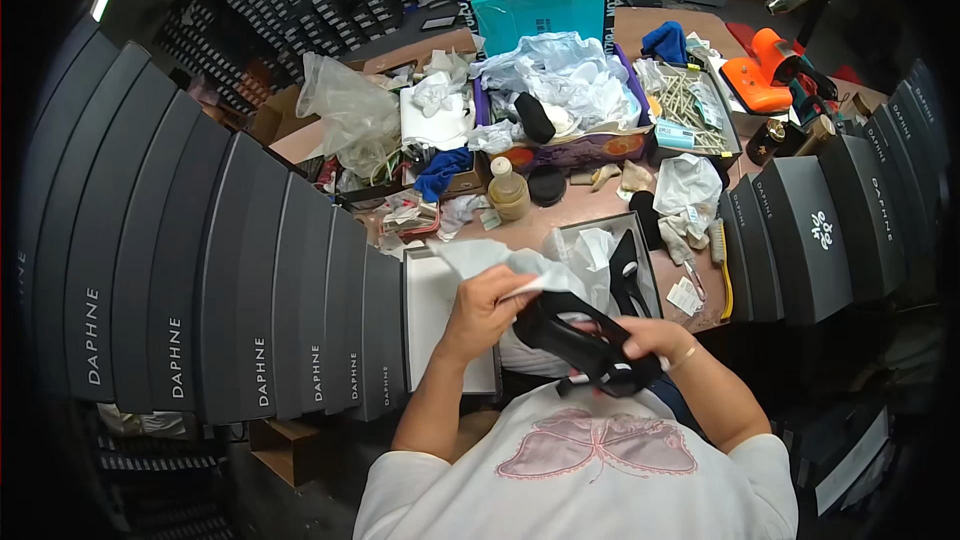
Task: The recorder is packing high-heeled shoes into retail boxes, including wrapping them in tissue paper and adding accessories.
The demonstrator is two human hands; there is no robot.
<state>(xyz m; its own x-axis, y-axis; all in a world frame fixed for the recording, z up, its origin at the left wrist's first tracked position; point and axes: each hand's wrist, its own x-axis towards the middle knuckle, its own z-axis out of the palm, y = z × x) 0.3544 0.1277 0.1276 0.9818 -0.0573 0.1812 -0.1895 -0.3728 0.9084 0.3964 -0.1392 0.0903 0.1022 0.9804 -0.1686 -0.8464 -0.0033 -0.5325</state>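
A pinkish table (570,203) bears a bottle (508,197); a round black tin (547,186), perhaps; an orange device (760,85).

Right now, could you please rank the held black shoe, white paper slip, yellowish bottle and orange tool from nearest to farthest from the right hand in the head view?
1. Black shoe: in the right hand.
2. White paper slip: on the table, just beyond.
3. Yellowish bottle: farther, toward the left.
4. Orange tool: far back, right.
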